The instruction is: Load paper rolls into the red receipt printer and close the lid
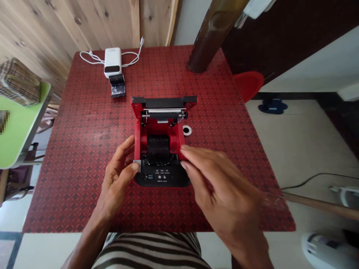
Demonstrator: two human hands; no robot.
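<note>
Red-and-black printer (174, 141) stands open, lid raised, apparently holding a black roll (158, 145).

No words are legible: on the red device (137, 140), the black control panel (176, 181) shows tiny white print (162, 170) and a gear-like icon (159, 177); the white power bank (113, 59) has faint lettering (112, 50).

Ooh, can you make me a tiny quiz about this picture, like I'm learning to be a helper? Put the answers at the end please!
1. What sits inside the boxy red and black machine?
a) a yellow sponge
b) a shiny black roll
c) a green apple
2. True or false: the machine's red lid with a black edge is shut.
3. Which of the person's hands is nearer the flat, round white disc with a black centre?

Key:
1. b
2. False; the lid stands raised.
3. The right hand.
</note>
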